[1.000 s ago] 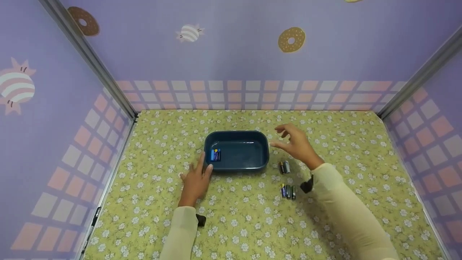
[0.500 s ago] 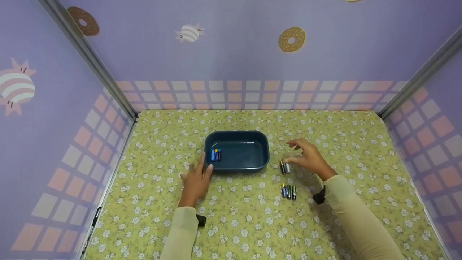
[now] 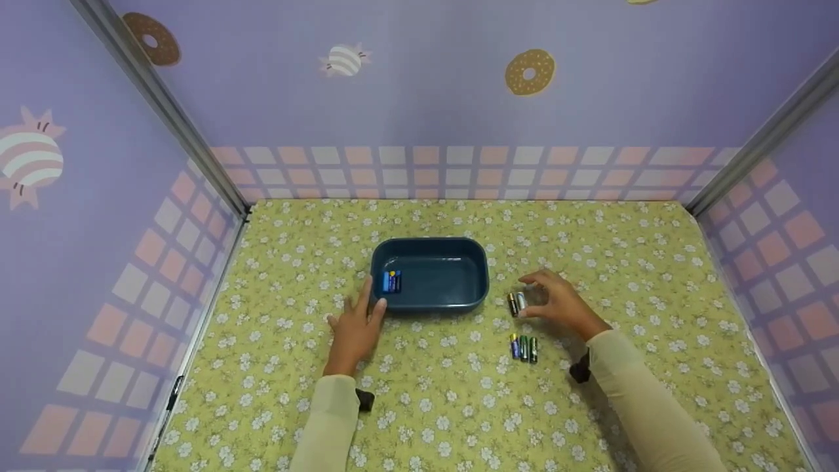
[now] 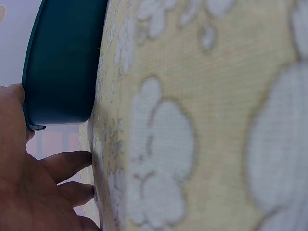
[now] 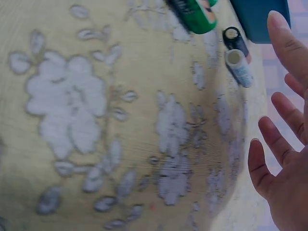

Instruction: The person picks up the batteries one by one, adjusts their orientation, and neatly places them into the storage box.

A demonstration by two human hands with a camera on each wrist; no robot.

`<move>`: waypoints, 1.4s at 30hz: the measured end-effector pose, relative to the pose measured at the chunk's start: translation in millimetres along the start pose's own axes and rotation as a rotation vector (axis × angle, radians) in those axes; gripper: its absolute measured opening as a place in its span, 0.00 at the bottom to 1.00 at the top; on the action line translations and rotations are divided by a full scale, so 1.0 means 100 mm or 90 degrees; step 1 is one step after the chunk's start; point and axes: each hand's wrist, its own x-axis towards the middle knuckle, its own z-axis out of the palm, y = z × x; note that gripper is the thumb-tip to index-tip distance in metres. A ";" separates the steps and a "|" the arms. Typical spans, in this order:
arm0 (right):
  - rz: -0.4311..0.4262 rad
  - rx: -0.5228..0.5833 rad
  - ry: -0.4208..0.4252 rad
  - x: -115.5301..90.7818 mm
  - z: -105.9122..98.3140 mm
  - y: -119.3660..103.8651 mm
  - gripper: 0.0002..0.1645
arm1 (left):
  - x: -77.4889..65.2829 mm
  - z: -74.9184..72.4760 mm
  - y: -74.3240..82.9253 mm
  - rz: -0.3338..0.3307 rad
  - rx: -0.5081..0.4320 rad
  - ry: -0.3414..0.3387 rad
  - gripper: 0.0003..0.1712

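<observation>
A dark blue-green plastic basin (image 3: 429,307) stands mid-table, with a few blue batteries (image 3: 392,282) side by side at its left end. My left hand (image 3: 355,330) touches the basin's front-left corner, thumb at the rim; its other fingers (image 4: 72,163) spread down to the cloth. Right of the basin, a white battery (image 3: 522,300) lies beside a black-and-copper battery (image 3: 513,305). Over the white one, my right hand (image 3: 562,303) has thumb and index finger parted. In the right wrist view, its fingers (image 5: 279,137) show apart from both batteries.
Nearer me lies a row of three batteries: one blue and yellow (image 3: 514,347), one green (image 3: 524,349), one dark green (image 3: 533,351). A flowered yellow cloth (image 3: 432,400) covers the table. Purple panels (image 3: 426,98) enclose the back and sides.
My right hand has moved from beside the basin's right end back toward me, down to the white battery. My left hand stays at the basin's corner.
</observation>
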 end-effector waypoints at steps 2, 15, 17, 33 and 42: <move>0.002 0.003 -0.005 -0.01 0.03 0.03 0.43 | 0.00 0.00 0.00 -0.002 0.004 0.000 0.42; 0.001 -0.017 -0.013 -0.05 0.10 0.12 0.43 | 0.01 0.02 -0.01 0.001 0.012 0.002 0.43; 0.005 -0.023 -0.012 -0.05 0.10 0.13 0.42 | 0.01 0.01 -0.01 -0.001 0.004 0.000 0.43; 0.017 -0.056 0.007 -0.08 0.16 0.15 0.38 | 0.01 0.01 -0.01 -0.001 0.003 0.005 0.43; 0.016 -0.039 0.016 -0.08 0.18 0.16 0.35 | 0.00 0.01 0.00 0.000 0.007 0.004 0.43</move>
